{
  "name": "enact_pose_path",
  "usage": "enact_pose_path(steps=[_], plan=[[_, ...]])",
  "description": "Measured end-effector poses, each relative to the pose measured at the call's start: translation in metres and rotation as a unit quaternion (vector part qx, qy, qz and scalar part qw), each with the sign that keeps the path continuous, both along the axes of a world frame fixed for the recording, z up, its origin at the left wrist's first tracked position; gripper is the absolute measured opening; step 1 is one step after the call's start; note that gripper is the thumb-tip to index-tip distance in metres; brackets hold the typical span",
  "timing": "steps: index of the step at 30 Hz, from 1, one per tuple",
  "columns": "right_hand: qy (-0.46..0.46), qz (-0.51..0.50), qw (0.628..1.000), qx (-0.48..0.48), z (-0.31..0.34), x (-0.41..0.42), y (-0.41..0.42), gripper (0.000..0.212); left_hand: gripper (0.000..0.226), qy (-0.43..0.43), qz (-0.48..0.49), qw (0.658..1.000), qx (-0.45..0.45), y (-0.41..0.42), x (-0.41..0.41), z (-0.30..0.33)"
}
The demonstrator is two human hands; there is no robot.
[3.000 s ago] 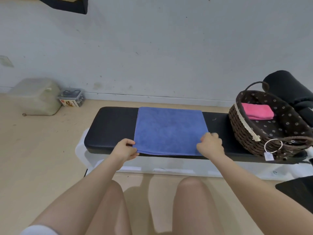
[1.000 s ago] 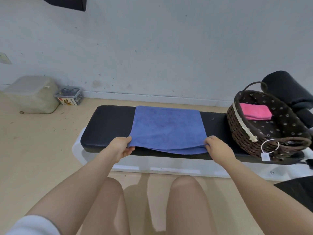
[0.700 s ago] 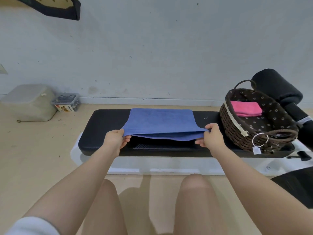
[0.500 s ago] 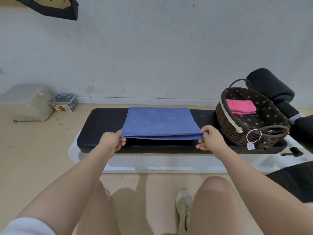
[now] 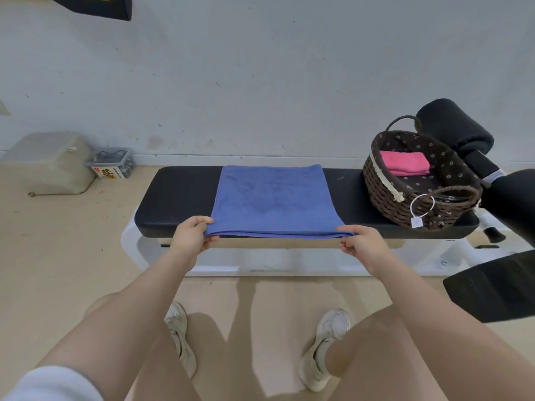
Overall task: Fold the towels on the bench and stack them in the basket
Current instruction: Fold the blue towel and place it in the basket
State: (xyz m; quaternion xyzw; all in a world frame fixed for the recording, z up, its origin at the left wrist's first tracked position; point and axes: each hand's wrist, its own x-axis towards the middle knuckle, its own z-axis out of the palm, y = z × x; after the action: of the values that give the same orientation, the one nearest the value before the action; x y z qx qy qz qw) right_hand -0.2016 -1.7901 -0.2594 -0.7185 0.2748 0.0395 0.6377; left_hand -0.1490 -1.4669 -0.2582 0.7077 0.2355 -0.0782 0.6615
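Note:
A blue towel (image 5: 272, 198), folded in layers, lies across the middle of the black padded bench (image 5: 176, 195). Its near edge is lifted just past the bench's front edge. My left hand (image 5: 192, 235) pinches the near left corner, and my right hand (image 5: 360, 243) pinches the near right corner. A dark wicker basket (image 5: 388, 195) with a spotted lining stands on the right end of the bench. A folded pink towel (image 5: 404, 162) lies inside it, toward the back.
A black roll pad (image 5: 454, 125) and dark frame parts stand right of the basket. On the floor at far left sit a beige container (image 5: 49, 164) and a small clear box (image 5: 111, 163). The wall runs close behind the bench. My knees and shoes are below.
Both hands took the towel's near corners, lifted the near edge off the bench and drew it toward me. The view pulled back and my shoes came into sight.

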Motion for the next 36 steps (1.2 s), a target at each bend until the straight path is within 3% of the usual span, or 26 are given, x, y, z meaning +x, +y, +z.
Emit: enact_pose_path(steps=[3, 5, 7, 11, 14, 17, 20, 23, 26, 31, 36], plan=[[-0.034, 0.03, 0.988, -0.145, -0.006, -0.008, -0.001, 0.018, 0.023, 0.036, 0.009, 0.997, -0.066, -0.001, -0.004, 0.004], [-0.045, -0.002, 0.981, -0.191, -0.009, -0.009, 0.0, 0.011, 0.029, 0.04, -0.001, 0.997, -0.072, -0.004, -0.008, 0.006], [-0.063, -0.032, 0.978, -0.195, -0.01, -0.006, -0.001, 0.008, 0.032, 0.012, -0.03, 0.999, -0.037, -0.005, -0.01, 0.007], [-0.134, -0.04, 0.972, -0.19, -0.006, 0.011, -0.001, 0.012, 0.014, -0.041, -0.118, 0.991, 0.05, -0.003, -0.004, 0.01], [-0.144, -0.052, 0.982, -0.111, 0.001, 0.028, 0.007, 0.013, 0.008, -0.059, -0.074, 0.99, 0.104, -0.009, 0.009, 0.009], [-0.161, -0.048, 0.981, -0.1, 0.004, 0.049, 0.01, 0.012, 0.013, -0.107, -0.042, 0.983, 0.14, -0.015, 0.025, 0.012], [-0.181, -0.067, 0.979, -0.06, 0.006, 0.07, 0.001, 0.021, 0.019, -0.145, -0.1, 0.975, 0.139, -0.015, 0.044, 0.016], [-0.196, -0.062, 0.978, -0.037, 0.01, 0.094, -0.009, 0.016, 0.021, -0.176, -0.14, 0.971, 0.082, -0.014, 0.071, 0.021], [-0.191, -0.047, 0.978, -0.073, 0.007, 0.124, -0.012, 0.012, 0.019, -0.186, -0.12, 0.974, 0.046, -0.019, 0.1, 0.017], [-0.139, -0.014, 0.977, -0.162, -0.013, 0.177, -0.014, 0.02, 0.021, -0.174, -0.074, 0.979, 0.081, -0.034, 0.147, -0.002], [-0.08, 0.003, 0.967, -0.242, -0.024, 0.222, -0.024, 0.028, 0.037, -0.083, -0.043, 0.993, 0.067, -0.041, 0.199, -0.026]])
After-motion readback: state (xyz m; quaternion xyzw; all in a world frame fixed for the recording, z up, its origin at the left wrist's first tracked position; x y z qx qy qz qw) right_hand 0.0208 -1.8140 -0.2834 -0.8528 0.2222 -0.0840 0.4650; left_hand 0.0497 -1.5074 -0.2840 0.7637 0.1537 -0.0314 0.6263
